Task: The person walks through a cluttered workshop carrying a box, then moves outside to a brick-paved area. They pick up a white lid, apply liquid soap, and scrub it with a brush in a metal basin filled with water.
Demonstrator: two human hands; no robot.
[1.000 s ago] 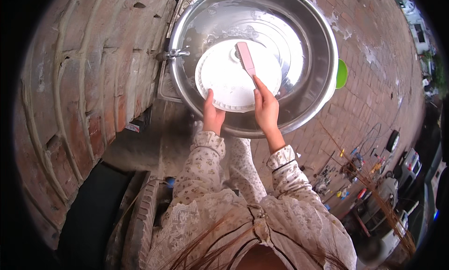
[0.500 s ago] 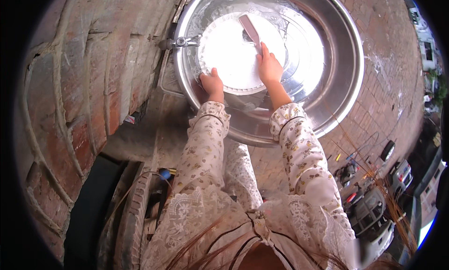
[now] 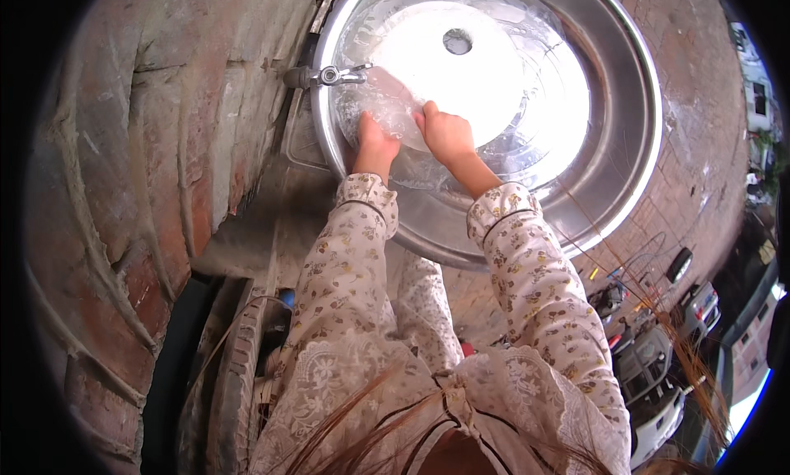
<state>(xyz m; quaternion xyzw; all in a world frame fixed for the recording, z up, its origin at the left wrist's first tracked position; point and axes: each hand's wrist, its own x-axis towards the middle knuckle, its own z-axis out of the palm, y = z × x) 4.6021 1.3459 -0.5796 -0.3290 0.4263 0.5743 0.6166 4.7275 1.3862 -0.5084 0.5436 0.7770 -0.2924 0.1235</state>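
Observation:
A broad, pale, shiny flat-bladed tool [image 3: 393,97] slants under the tap at the left side of the large metal basin [image 3: 621,121]. Its exact kind I cannot make out. My right hand [image 3: 448,136] is closed at the tool's near right end. Close against its near left side is my left hand [image 3: 377,148], thumb up; its other fingers are hidden by the tool and splashing water. Beyond both hands, a bright white disc [image 3: 485,80] with a round dark spot [image 3: 457,41] lies in the basin.
The metal tap [image 3: 331,76] juts over the basin's left rim, beside a brick wall [image 3: 123,146]. Brick paving [image 3: 691,129] stretches to the right. Parked vehicles [image 3: 650,364] stand at the lower right.
My right hand has drawn the tool left and nearer, from over the white disc to under the tap, turning its broad side up. My left hand has left the disc's rim.

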